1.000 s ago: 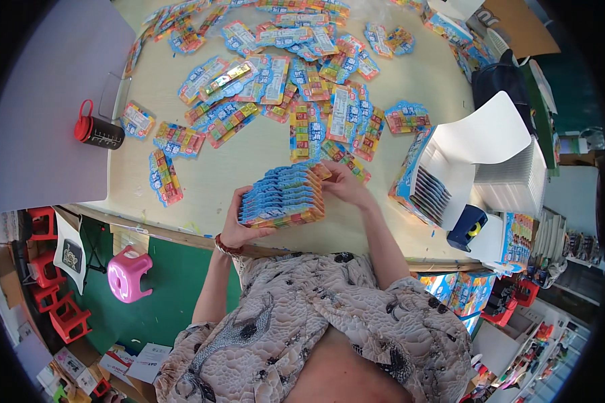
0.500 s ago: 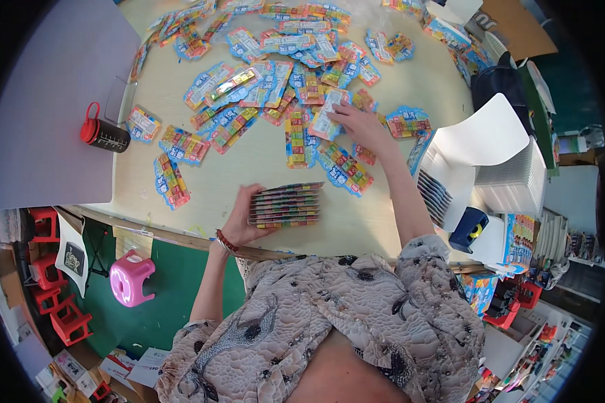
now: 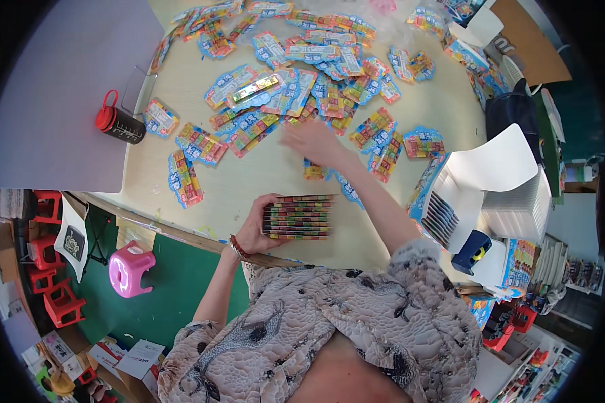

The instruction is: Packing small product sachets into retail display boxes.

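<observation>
Bottle of black plastic with a red lid (image 3: 123, 126): far left, well apart from both hands. Then a flat blue-edged blister pack with yellow-red blocks (image 3: 252, 132), near side of a loose pile of colourful packs (image 3: 299, 91). Long axis slants lower left to upper right. Bare left hand (image 3: 253, 228) is clamped on the left end of a squared stack of thin packs (image 3: 299, 218), edges up, long axis left-right, close to the table edge. Bare right hand (image 3: 314, 142) is beyond the stack, fingers pointing left; blurred, can't tell from where I'm standing if they're pinched or apart. Slanted pack sits just left of those fingertips; right hand's the nearer one. White open carton (image 3: 458, 176) well off to the right.
</observation>
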`<action>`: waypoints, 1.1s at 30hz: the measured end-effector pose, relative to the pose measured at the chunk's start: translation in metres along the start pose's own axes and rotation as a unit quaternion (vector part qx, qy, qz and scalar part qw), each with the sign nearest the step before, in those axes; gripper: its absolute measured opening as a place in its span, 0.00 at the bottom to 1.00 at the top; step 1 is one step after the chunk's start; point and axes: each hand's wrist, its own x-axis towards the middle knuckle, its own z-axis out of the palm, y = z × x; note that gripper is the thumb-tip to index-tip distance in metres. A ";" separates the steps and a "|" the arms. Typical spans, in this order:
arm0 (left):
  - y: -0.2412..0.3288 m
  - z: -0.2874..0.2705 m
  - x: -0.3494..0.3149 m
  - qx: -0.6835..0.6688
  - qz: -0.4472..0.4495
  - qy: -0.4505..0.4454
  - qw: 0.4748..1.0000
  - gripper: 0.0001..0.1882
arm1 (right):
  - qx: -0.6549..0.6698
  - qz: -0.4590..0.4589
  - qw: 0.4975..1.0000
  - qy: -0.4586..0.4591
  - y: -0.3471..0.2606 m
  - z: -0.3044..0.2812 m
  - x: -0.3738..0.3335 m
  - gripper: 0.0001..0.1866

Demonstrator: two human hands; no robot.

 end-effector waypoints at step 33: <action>0.009 0.002 0.012 0.131 -0.003 -0.037 0.991 0.71 | 0.442 0.009 0.890 0.113 0.025 0.041 -0.137 0.26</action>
